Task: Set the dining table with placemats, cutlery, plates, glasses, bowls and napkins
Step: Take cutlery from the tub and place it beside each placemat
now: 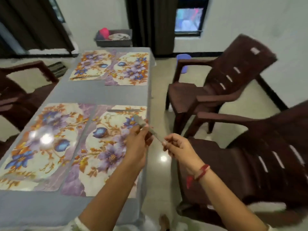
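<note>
Both hands pinched one knife [148, 129] above the near right placemat [106, 147]: the left hand [137, 144] gripped near the blade, the right hand [177, 145] held the handle end. It looked stiff, light and slick, best taken by the handle. The tabletop [100, 94] edge ran just beside; chairs [216, 84] crowded the right, while the mat lay mostly bare

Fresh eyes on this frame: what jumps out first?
Four floral placemats cover the grey table, two near and two far. In front, over the table's right edge, the left hand and right hand hold one knife between them. Another knife already lies along the far edge of the near right mat, and dark brown chairs stand at right.
</note>
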The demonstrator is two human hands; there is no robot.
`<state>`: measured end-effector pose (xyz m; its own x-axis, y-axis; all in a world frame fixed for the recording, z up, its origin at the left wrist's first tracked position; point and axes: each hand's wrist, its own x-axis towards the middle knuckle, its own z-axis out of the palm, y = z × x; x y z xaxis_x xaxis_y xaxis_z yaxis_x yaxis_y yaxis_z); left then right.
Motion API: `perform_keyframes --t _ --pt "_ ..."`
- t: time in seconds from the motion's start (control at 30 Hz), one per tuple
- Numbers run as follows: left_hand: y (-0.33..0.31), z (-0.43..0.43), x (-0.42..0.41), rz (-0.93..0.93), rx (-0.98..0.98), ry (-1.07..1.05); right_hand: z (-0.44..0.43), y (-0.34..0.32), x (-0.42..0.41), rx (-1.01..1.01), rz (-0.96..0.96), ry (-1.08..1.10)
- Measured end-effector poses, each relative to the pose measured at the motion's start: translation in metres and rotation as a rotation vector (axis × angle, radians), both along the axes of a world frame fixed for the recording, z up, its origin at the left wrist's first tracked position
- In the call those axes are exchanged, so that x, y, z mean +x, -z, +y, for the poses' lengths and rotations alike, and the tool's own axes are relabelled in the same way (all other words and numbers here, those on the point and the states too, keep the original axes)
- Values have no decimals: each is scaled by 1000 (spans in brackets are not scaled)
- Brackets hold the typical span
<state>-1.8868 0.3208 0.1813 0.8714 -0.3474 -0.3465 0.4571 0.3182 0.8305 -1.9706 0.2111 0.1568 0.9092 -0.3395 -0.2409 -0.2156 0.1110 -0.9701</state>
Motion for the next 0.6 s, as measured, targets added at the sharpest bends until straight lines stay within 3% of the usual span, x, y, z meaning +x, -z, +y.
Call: perform_keyframes --t 0.13,0.33,0.5,0.6 --pt "-5 -35 -47 -102 159 280 -47 -13 -90 -25 -49 266" --pt "-11 -135 -154 -297 302 764 -125 -13 -250 124 -172 796" --pt "-1 -248 -293 -485 304 1091 -201 0 -409 237 -223 1109" --pt "5 -319 -373 -580 267 1185 -246 8 -491 287 -223 1249"
